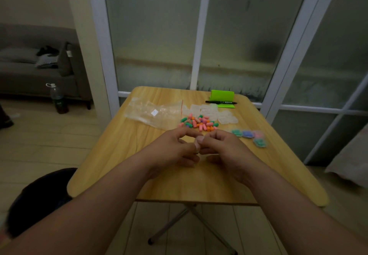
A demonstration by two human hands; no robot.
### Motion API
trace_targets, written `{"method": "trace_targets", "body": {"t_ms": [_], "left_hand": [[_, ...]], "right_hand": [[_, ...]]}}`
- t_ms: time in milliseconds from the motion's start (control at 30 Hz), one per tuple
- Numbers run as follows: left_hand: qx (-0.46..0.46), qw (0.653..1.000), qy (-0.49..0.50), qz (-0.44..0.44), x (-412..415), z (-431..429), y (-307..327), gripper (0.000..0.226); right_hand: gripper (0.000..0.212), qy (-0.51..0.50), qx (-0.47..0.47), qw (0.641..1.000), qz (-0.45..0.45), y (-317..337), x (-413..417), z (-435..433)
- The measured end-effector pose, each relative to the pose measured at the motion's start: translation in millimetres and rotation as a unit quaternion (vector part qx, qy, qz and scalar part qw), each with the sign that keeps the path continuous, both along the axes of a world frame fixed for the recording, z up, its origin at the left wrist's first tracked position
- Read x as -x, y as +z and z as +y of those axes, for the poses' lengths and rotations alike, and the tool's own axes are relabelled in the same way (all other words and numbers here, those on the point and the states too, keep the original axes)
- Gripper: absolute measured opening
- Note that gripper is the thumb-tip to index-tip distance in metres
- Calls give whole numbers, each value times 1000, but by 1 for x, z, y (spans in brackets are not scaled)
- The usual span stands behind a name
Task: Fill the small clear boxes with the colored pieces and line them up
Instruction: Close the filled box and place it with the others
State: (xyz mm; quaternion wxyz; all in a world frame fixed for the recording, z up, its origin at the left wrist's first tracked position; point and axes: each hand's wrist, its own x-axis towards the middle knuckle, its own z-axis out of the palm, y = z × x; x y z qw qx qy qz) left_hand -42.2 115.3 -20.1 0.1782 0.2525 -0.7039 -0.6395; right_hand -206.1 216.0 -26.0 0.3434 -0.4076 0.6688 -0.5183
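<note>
the left hand [175,147] and right hand [223,147] met over the table [179,185], fingers curled, tips touching. i could not tell if they held anything. just past them, straight ahead, lay the pile of colored pieces [199,123], too many to count. four filled boxes [248,134] sat nearer the right hand, three in a row. farther back lay a heap of empty clear boxes [211,113] and one pen [221,102].

My feed is dim and grainy, with a muddy brown cast. The table [219,179] catches the most light, soft and even, with only faint shadows under the wrists and no glare. The frosted glass [155,36] at the far side stays dull grey. The left hand [173,149] and right hand [221,147] look smeared. The window frames [294,59] bow at the right edge, and the sofa [29,71] far left is murky.
</note>
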Motion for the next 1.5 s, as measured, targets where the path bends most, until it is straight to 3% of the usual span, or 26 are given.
{"method": "trace_targets", "body": {"t_ms": [433, 533, 700, 800, 933, 1100, 1267, 1433, 1500], "left_hand": [[-119, 993, 0, 10, -3, -2, 4, 26], [-142, 990, 10, 18, -3, -5, 3, 26], [-171, 984, 32, 30, -1, -7, 2, 29], [-229, 970, 54, 60, 3, -3, 2, 31], [-280, 958, 28, 52, 7, 1, 0, 41], [-236, 970, -61, 15, 13, 12, -10, 43], [-234, 972, -10, -8, 18, 16, -6, 20], [-308, 948, 75, 7, 21, 11, -3, 54], [-317, 940, 120, 23, 22, 6, -5, 57]], "right_hand": [[20, 26, 21, 999, 10, 1, -1, -1], [6, 21, 21, 1000, 1, 2, 1, -1], [9, -25, 17, 999, -11, -2, 4, -4], [15, -84, -16, 994, 72, -3, 2, -5], [13, -78, -2, 987, 139, -6, 8, -7], [14, -22, 13, 977, 211, -5, 2, -14], [16, -12, 24, 978, 207, -6, 1, -18], [30, -35, 9, 977, 211, -1, 7, -22], [23, -81, 4, 961, 264, -1, 22, -27]]}}
